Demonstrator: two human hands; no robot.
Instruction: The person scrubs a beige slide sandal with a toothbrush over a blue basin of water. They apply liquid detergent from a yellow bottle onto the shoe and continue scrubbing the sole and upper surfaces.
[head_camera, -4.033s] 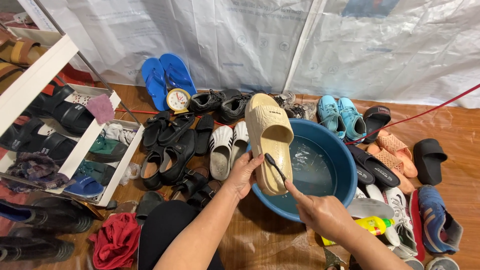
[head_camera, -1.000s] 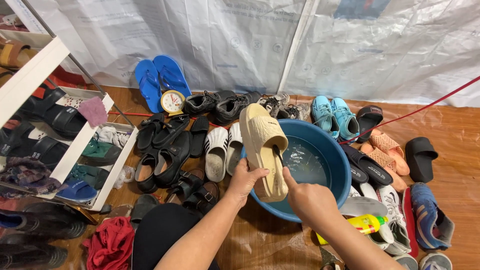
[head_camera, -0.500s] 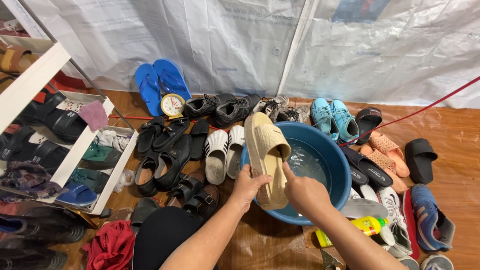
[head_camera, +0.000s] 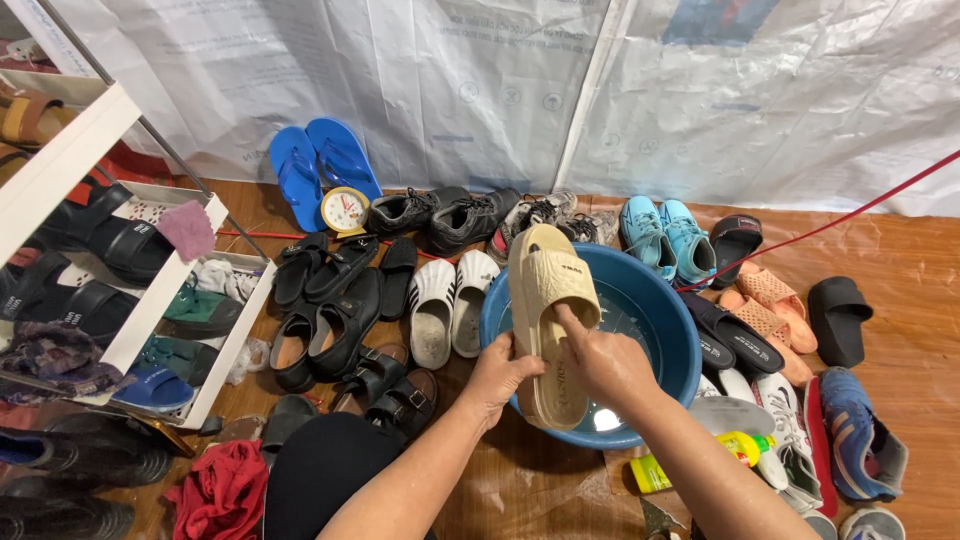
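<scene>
A beige slide sandal stands tilted on its heel end over the near edge of a blue basin that holds water. My left hand grips the sandal's lower left edge. My right hand presses on the footbed from the right, fingers reaching under the strap; whether it holds a brush is hidden.
Many shoes ring the basin: white clogs, black sandals, blue flip-flops, turquoise sneakers, orange clogs. A small clock leans at the back. A white shoe rack stands left. A yellow-green bottle and red cloth lie near.
The sandal has been lowered and tipped more upright over the basin's near edge. My right hand slid up the footbed toward the strap. The view shifted slightly.
</scene>
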